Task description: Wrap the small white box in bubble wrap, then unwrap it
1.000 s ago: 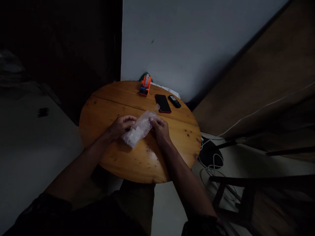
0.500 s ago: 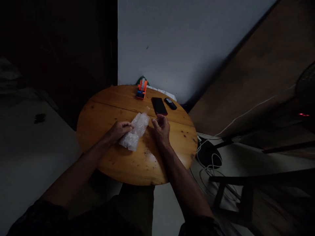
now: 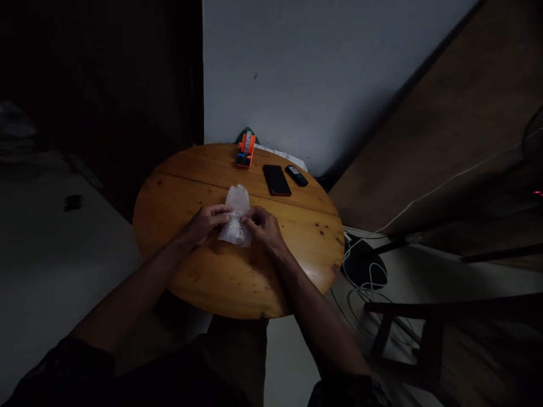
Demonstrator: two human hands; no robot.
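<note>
1. Nearest to you, your dark sleeves (image 3: 63, 364) end around the elbows, and your bare forearms reach in over the near edge of the round wooden table (image 3: 220, 282).
2. Your left hand (image 3: 207, 221) is at the left side of the bubble-wrap packet (image 3: 237, 198), its thumb and fingers pinching that edge.
3. Your right hand (image 3: 266, 229) grips the packet's right side, thumb on the plastic and fingers curled in.
4. The packet sits between your two hands, over the middle of the table, its narrower end pointing away from you. You can't tell from here whether its underside touches the wood.
5. Beyond your right hand, a dark phone (image 3: 277, 180) with a red edge lies flat on the table.
6. Just to the right of that phone lies a smaller black handset (image 3: 297, 175), tilted the same way.
7. Farther back, near the table's far edge, you have an orange tape dispenser (image 3: 246, 148) with some blue on it.
8. Behind the table rises a pale wall (image 3: 297, 73).
</note>
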